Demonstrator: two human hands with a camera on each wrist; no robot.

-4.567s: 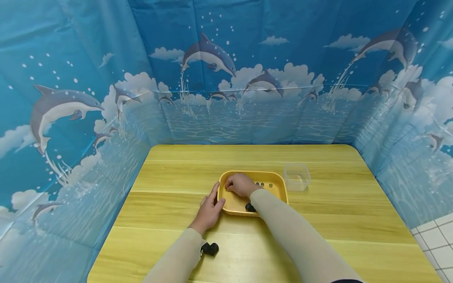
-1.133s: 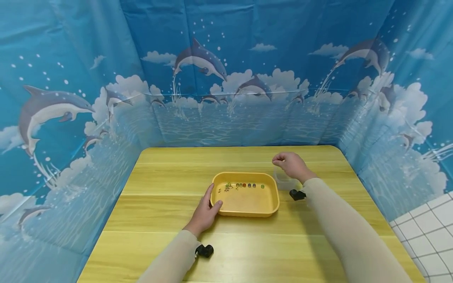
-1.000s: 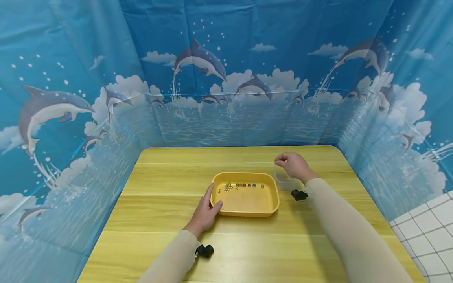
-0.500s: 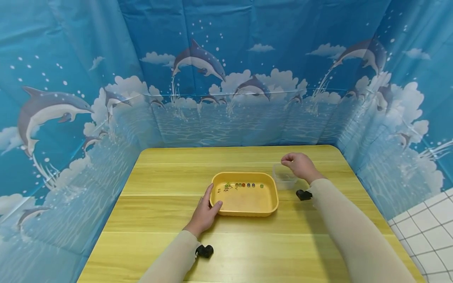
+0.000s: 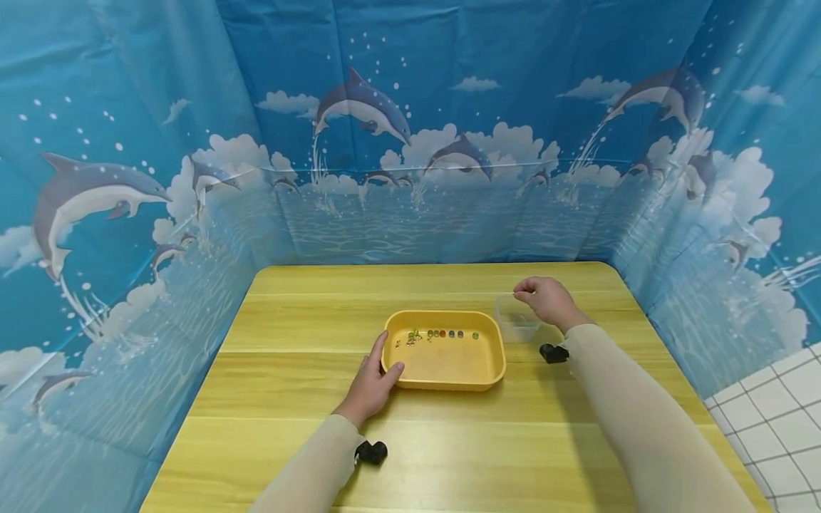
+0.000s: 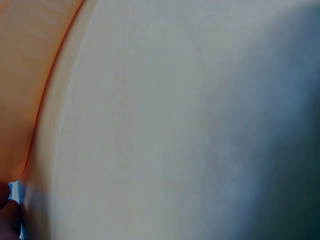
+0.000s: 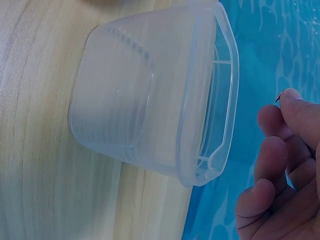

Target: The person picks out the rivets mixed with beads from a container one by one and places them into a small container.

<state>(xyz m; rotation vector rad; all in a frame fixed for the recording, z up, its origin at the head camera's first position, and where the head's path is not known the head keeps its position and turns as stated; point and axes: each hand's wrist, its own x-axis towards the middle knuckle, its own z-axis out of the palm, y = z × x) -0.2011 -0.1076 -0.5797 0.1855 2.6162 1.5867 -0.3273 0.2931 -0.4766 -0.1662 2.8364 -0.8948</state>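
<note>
A yellow tray (image 5: 449, 367) stands mid-table. My left hand (image 5: 370, 388) holds its near left corner, thumb over the rim and fingers along the outer wall. In the tray, a row of small round coloured beads (image 5: 442, 333) lies beside a scatter of tiny gold pieces (image 5: 410, 343). My right hand (image 5: 545, 301) is raised over the far right side of a clear plastic box (image 7: 125, 90). Thumb and forefinger pinch a tiny dark reddish sliver (image 7: 278, 98); I cannot tell its kind. The other fingers are loosely curled. The left wrist view shows mostly blurred pale table and the tray's wall (image 6: 30, 75).
The wooden table (image 5: 308, 313) carries the tray and, right beside it, the clear box. A blue dolphin-print curtain (image 5: 410, 214) rises behind the table and along both sides. White tiles (image 5: 782, 399) show at the right. Black wrist cameras (image 5: 372, 452) sit on both sleeves.
My right hand has gone from inside the tray to over the clear box, then a little further right during the last second. The left hand stays on the tray's corner.
</note>
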